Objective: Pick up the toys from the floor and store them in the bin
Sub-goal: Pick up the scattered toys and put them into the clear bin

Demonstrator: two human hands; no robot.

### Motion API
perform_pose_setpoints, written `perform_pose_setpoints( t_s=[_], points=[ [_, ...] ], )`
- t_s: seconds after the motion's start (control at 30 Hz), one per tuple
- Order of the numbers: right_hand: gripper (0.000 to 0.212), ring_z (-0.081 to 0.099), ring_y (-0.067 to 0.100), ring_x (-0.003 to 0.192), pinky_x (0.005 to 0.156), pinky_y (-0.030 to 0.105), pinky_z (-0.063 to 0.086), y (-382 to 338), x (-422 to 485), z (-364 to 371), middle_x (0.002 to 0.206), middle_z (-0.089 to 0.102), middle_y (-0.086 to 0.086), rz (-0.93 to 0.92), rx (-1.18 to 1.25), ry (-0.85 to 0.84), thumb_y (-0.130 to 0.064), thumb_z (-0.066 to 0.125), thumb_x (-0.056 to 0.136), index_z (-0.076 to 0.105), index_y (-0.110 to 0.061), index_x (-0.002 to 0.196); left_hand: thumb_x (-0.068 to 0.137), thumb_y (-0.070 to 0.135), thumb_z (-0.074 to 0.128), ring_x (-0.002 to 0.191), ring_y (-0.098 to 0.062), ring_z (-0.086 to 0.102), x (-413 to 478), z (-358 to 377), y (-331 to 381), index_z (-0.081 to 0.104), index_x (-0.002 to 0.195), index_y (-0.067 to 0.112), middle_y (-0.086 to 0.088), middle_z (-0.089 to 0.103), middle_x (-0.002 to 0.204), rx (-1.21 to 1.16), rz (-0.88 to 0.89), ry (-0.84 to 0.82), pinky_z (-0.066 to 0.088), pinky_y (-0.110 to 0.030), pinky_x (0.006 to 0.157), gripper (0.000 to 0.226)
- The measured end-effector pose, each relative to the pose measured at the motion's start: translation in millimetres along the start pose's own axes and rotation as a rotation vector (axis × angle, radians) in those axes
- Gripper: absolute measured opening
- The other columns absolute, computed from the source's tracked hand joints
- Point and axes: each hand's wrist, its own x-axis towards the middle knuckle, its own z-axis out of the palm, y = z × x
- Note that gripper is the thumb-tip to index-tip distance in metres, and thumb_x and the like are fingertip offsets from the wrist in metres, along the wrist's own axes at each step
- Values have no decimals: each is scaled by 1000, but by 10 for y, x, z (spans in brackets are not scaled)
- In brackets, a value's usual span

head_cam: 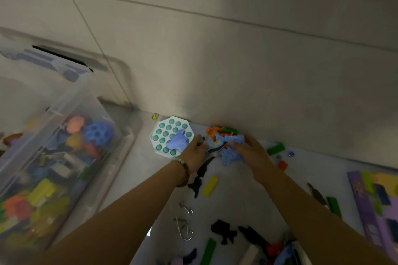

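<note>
the heap of toys (224,146) lies on the floor (247,191) against the foot of the wall (258,49), just right of the frame's centre, between the two hands. much of it is hidden under the fingers and blurred; a lumpy blue piece (231,157), an orange piece (212,131) and a green one (229,130) can be made out, tangled together.

the right hand (253,153) has its fingers curled over the heap's right side and grasps it. the left hand (195,154), with a bead bracelet (184,170) on the wrist, reaches to the heap's left edge; whether it pinches anything i cannot tell.

just left of the left hand is a white eight-sided popper board (165,133) with teal bubbles and a blue toy (177,142) lying on it. below the hands are a black figure (200,175), partly under the left wrist, and a yellow block (210,186). right of the right hand are a green block (276,149) and a red block (282,165). lower down lie wire puzzles (185,230) and more black figures (223,231). a purple box (366,211) is cut off at the right edge.

the bin (71,97), clear plastic, sits at the left of the frame, well apart from the heap, cut off by the edge and already holding many coloured toys, a blue holed ball (99,132) among them.
</note>
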Motion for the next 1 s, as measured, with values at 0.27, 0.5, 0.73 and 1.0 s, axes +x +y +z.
perform_pose_setpoints(
  t_s=[0.27, 0.5, 0.73, 1.0],
  points=[
    [77, 40, 30, 133, 103, 39, 41, 58, 121, 166, 151, 31, 8, -55, 92, 22, -28, 70, 82, 30, -11, 145, 97, 19, 44, 84, -27, 57, 251, 105, -42, 19, 146, 6, -17, 54, 117, 215, 94, -16, 54, -37, 71, 56],
    [45, 55, 29, 113, 96, 40, 45, -45, 134, 262, 125, 57, 13, -135, 75, -20, -27, 65, 86, 54, -4, 124, 92, 28, 53, 116, -33, 54, 313, 150, 42, 29, 141, 9, -15, 47, 138, 313, 143, -27, 51, -45, 90, 57],
    [12, 54, 22, 73, 83, 44, 47, -103, 126, 342, 74, 56, -1, -107, 99, -49, -23, 56, 92, 55, -12, 97, 91, 25, 55, 121, -30, 51, 365, 135, 21, 29, 142, 10, -12, 43, 142, 220, 135, -34, 46, -47, 99, 59],
    [25, 57, 18, 55, 55, 32, 49, -74, -184, 290, 67, 59, 8, -155, 213, -67, -18, 53, 94, 57, 1, 110, 91, 17, 56, 113, -35, 55, 97, 137, -12, 30, 140, 15, -12, 49, 135, 14, 78, -52, 53, -41, 76, 56]
  ],
)
